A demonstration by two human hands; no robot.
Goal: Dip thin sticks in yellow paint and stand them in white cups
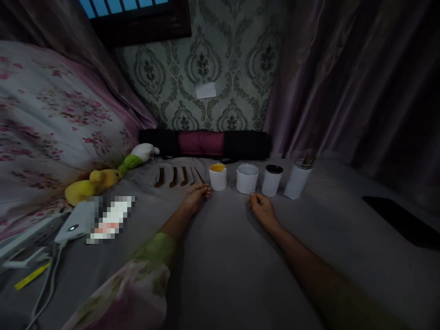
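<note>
Several brown-handled brushes (pixel 174 177) lie in a row on the grey bed sheet (pixel 227 256). My left hand (pixel 197 195) reaches forward, its fingers pinched on the near end of the rightmost brush (pixel 199 175). To the right stand a white cup of yellow paint (pixel 217 177), a white cup of white paint (pixel 247 179), a white cup with dark contents (pixel 272 180) and a taller cup holding brushes (pixel 297 180). My right hand (pixel 261 207) rests on the sheet just in front of the white-paint cup, fingers curled in, with nothing visible in them.
A black and maroon bolster (pixel 202 143) lies against the patterned wall. A yellow-green plush toy (pixel 103 178) and a floral pillow (pixel 51 123) are at left. A white device (pixel 74 224) and cables sit near left. A dark phone (pixel 398 220) lies at right, beside curtains.
</note>
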